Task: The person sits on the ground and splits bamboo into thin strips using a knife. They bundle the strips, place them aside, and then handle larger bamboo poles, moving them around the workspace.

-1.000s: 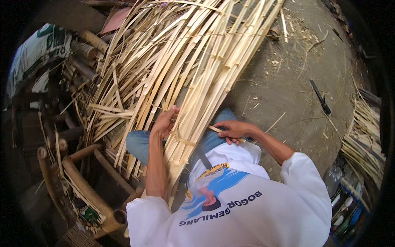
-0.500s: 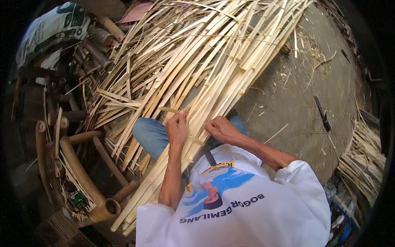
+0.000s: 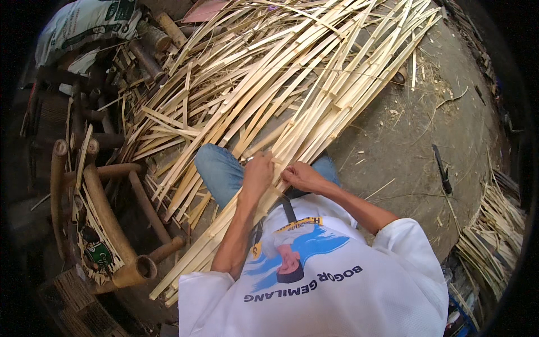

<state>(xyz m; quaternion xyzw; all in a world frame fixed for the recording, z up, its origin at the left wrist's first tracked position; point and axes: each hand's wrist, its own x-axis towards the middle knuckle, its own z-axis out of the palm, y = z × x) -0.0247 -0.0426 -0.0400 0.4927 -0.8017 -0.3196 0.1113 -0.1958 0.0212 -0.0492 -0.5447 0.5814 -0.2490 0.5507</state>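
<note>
A long bundle of pale split bamboo strips (image 3: 331,112) lies slantwise across my lap, running from the lower left to the upper right. My left hand (image 3: 258,173) is closed at the bundle's left side, pinching a narrow bamboo strip at its top. Close beside it, on the right edge, sits my right hand (image 3: 302,177), fingers curled in and pressed against the bundle. What the right fingers grip is hidden. Just below the hands, a narrow band (image 3: 276,192) crosses the bundle.
Loose bamboo strips (image 3: 224,101) spread over the floor at the upper left. A bamboo frame (image 3: 112,219) stands at left, below a white sack (image 3: 84,28). To the right lie a dark, narrow tool (image 3: 442,168) and another pile of strips (image 3: 491,241).
My left hand has moved right and slightly down, closer to the right hand. The strip end that stuck out leftward from it is now mostly out of sight. The right hand stays at the bundle's edge.
</note>
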